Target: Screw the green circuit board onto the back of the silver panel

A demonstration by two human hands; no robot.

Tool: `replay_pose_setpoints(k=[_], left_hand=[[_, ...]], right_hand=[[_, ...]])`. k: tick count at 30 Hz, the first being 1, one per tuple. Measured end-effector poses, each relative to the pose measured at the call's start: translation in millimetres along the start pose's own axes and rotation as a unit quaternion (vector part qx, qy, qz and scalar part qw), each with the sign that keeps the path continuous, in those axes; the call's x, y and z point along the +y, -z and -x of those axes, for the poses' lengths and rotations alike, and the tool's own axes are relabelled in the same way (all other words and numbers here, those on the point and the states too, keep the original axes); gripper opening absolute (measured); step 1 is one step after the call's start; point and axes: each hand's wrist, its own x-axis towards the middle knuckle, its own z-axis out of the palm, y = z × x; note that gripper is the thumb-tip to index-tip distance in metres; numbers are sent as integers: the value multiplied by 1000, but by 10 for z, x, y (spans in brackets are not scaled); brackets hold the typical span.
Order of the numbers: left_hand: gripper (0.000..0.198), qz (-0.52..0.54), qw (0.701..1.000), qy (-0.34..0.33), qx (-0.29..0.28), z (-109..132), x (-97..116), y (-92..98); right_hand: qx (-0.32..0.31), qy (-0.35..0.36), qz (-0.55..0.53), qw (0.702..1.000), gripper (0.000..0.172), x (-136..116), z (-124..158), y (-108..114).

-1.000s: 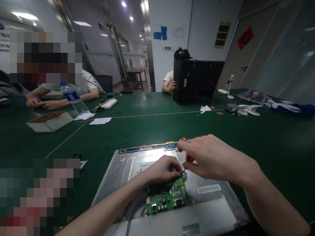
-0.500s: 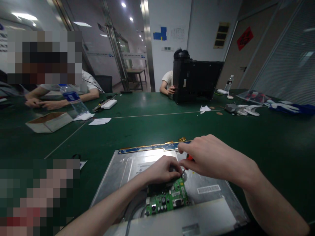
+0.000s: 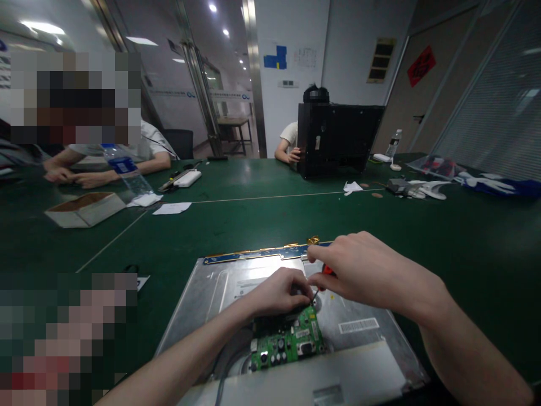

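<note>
A metal display panel (image 3: 359, 307) lies back side up on the table in front of me, with a green circuit board (image 3: 287, 344) at its middle. My right hand (image 3: 355, 268) is closed around a screwdriver (image 3: 326, 272) with a red handle; its thin shaft points down at the board's upper corner. Beside the shaft rests my left hand (image 3: 282, 290), fingers curled together at the board's top edge. Whatever those fingers pinch is hidden. Along the panel's far edge runs a blue circuit strip (image 3: 253, 256).
Across the green table, a person's hand holds a large black panel (image 3: 342, 138). Another person sits at the left behind a tilted water bottle (image 3: 127, 169) and an open box (image 3: 87, 210). White gloves (image 3: 426, 189) lie at the right. A paper slip (image 3: 172, 208) is nearer.
My hands stay at the board's corner, the right one shifting very slightly with the screwdriver. The head of the person behind the black panel has moved a little.
</note>
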Motion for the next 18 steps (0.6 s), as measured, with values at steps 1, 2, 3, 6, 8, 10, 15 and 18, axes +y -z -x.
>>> replay_pose_setpoints(k=[1, 2, 3, 6, 8, 10, 15, 18], left_hand=[[13, 1, 1000, 1, 2, -1, 1, 0], [13, 3, 1000, 3, 3, -2, 2, -1], [14, 3, 1000, 3, 2, -3, 2, 0], [14, 0, 1000, 3, -6, -7, 7, 3], [13, -4, 1000, 3, -9, -8, 13, 7], [11, -7, 1000, 7, -9, -7, 19, 10], [12, 2, 1000, 17, -1, 4, 20, 7], [13, 5, 1000, 5, -1, 4, 11, 4]], right_hand=[[1, 4, -1, 1000, 17, 2, 1, -4], [2, 9, -4, 1000, 15, 3, 3, -6], [2, 14, -9, 1000, 13, 3, 8, -6], [-2, 29, -26, 999, 9, -3, 25, 7], [-7, 31, -33, 999, 11, -11, 32, 17], [-10, 25, -32, 999, 14, -18, 29, 19], [-3, -10, -7, 1000, 21, -26, -4, 4], [2, -10, -2, 1000, 18, -21, -17, -1]])
